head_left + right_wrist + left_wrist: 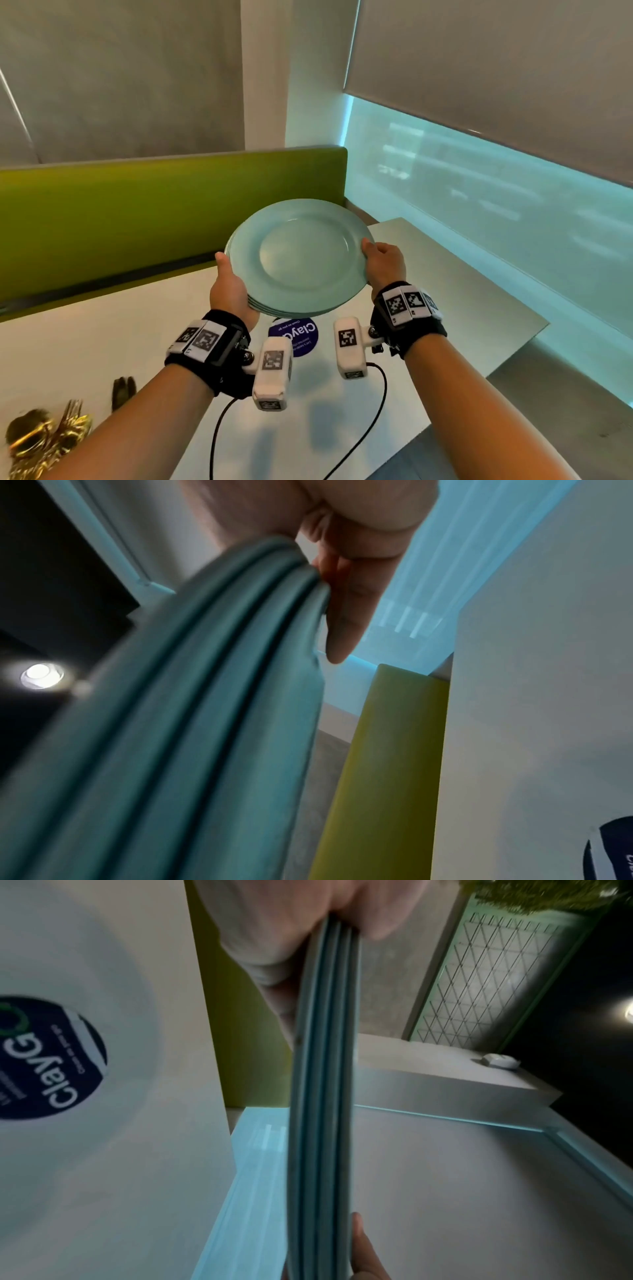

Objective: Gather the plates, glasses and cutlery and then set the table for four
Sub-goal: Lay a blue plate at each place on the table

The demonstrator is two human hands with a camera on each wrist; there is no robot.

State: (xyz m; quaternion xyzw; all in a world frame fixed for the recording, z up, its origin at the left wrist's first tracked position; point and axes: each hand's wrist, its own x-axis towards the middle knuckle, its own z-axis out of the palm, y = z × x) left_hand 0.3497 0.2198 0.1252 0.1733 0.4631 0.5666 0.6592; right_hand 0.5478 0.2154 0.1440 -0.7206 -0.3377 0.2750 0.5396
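Setting: white tabletop (102,342) before a green upholstered bench back (137,212), grey blinds behind.
Plates: stack of round pale-teal glazed plates (301,257), four rims counted, held level above the table, clear of it.
Left hand (229,291): gripped the stack's near-left rim.
Right hand (383,260): gripped the right rim.
Cutlery: gold-coloured pile (44,442), blurred, at the table's near-left corner.
Sticker: round dark-blue label (298,337) below the stack.

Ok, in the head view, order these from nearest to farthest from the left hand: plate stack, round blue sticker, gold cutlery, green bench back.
1. Plate stack: gripped by the left hand.
2. Round blue sticker: on the table, just right of the wrist.
3. Green bench back and gold cutlery, lower left: too close to call.
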